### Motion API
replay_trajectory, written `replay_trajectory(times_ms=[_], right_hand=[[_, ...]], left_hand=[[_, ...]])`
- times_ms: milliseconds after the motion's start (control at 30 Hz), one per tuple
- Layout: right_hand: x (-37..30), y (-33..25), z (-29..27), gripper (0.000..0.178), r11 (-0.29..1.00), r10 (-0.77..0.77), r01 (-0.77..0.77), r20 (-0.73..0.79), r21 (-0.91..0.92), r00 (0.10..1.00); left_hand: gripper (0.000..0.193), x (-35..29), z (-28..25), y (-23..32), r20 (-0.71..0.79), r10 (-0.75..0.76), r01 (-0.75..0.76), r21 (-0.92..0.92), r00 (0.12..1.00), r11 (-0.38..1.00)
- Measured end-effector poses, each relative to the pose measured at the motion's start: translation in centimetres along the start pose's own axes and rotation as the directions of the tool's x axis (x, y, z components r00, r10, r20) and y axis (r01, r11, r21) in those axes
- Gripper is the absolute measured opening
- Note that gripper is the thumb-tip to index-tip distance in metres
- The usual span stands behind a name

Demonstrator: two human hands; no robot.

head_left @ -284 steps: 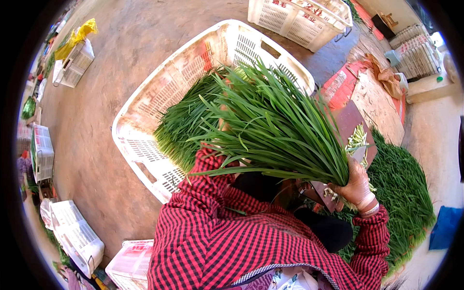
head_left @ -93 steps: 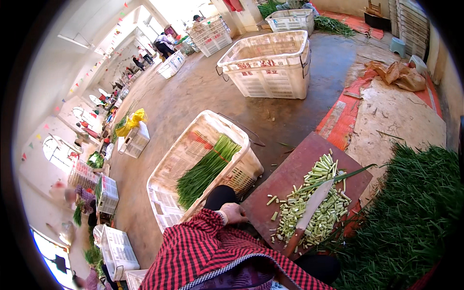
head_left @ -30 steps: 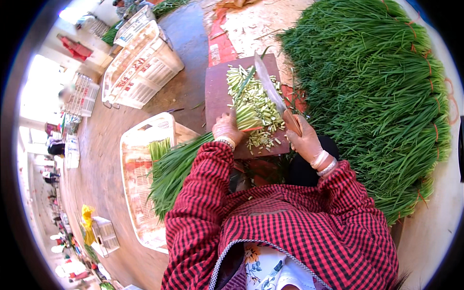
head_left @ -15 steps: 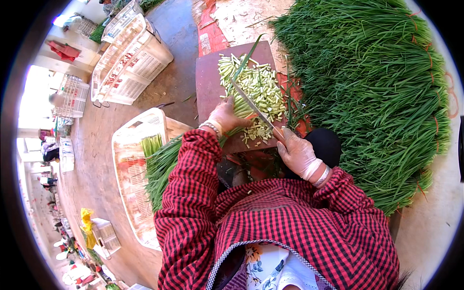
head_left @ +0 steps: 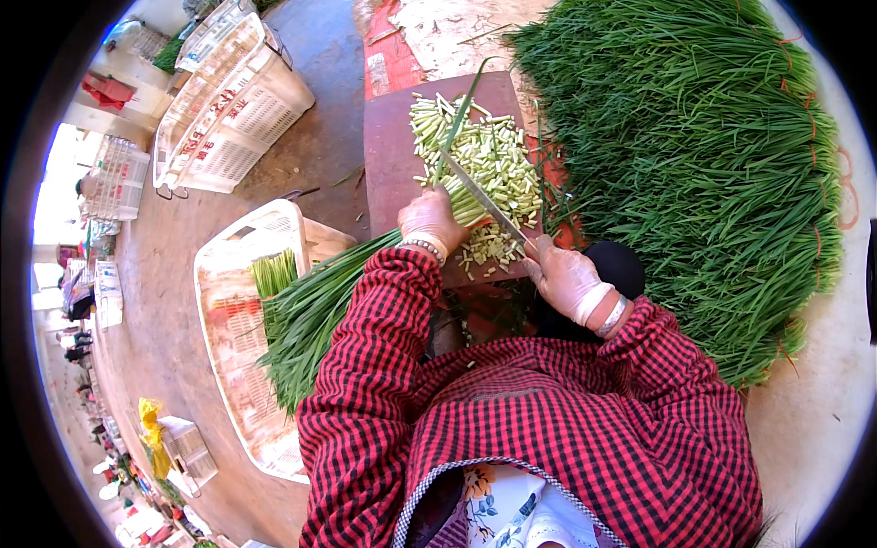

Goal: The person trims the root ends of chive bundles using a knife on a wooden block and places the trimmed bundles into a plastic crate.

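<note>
My gloved left hand (head_left: 431, 219) is closed around a bunch of garlic chives (head_left: 343, 279) with an orange band showing near its pale stem ends. The stems lie on a reddish-brown cutting board (head_left: 389, 137), while the long green leaves trail back past my left sleeve. In my gloved right hand (head_left: 566, 281) is a knife (head_left: 487, 204), its blade slanting across the stems just right of my left hand. Many short, pale cut stem pieces (head_left: 502, 169) are heaped on the board beyond the blade. One long green leaf (head_left: 459, 114) sticks up by the knife's tip.
A white plastic basket (head_left: 239, 388) with more chives (head_left: 272, 272) stands on the left, partly under the trailing leaves. Along the right side lies a big stack of banded chives (head_left: 676, 183). Larger white crates (head_left: 242, 119) stand at the far left.
My left hand has shifted a little right and the bunch lies flatter, with more of its leaves showing. The knife has moved slightly, still at the stems.
</note>
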State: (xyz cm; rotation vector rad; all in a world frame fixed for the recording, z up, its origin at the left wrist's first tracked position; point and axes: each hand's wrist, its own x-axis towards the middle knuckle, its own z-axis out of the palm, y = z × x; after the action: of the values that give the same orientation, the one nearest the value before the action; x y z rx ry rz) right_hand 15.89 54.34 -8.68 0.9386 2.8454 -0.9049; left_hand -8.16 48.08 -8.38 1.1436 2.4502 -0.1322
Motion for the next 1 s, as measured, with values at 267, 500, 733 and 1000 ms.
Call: replay_trajectory(times_ms=[267, 500, 733, 1000], right_hand=[[4.1, -0.1, -0.9, 0.031, 0.993, -0.008, -0.010, 0.147, 0.117, 0.989], [10.2, -0.6, 4.1, 0.036, 0.987, 0.132, -0.145, 0.165, 0.073, 0.977], [9.0, 0.0, 4.9, 0.034, 0.986, 0.086, -0.100, 0.102, 0.137, 0.991], [8.8, -1.1, 2.6, 0.040, 1.000, 0.013, -0.016, 0.205, 0.012, 0.979]], left_hand=[[0.061, -0.3, 0.3, 0.2, -0.108, 0.052, -0.057, -0.044, 0.993, 0.997], [0.065, -0.5, 0.3, 1.3, -0.160, 0.037, -0.037, -0.001, 0.986, 0.999], [0.076, -3.0, -2.6, -1.3, -0.201, 0.168, -0.221, -0.280, 0.965, 0.934], [0.086, -17.3, -15.2, -3.5, -0.673, 0.356, -0.631, -0.214, 0.649, 0.746]])
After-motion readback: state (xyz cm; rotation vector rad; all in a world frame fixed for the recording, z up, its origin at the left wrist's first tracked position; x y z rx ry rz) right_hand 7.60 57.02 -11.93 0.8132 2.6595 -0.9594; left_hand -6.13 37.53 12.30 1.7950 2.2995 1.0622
